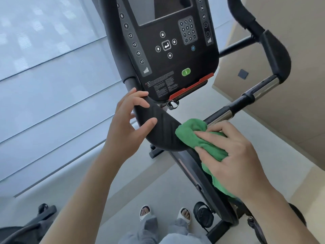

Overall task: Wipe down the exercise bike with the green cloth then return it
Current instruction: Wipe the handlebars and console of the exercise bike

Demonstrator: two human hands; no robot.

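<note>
green cloth (202,138) pinched by right grip (233,155) on bike handlebar (158,127), left grip (130,120) seemingly spread.

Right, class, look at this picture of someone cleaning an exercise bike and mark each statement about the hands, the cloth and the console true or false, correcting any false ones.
1. The right hand holds the green cloth against the bike's black handlebar pad. True.
2. The left hand holds a spray bottle. False: it rests on the handlebar pad and holds nothing else.
3. The console has a green button near its lower edge. True.
4. The cloth is lying on the floor. False: it is up on the handlebar, under the right hand.
5. The person is barefoot. False: open-toed sandals show below.
</note>
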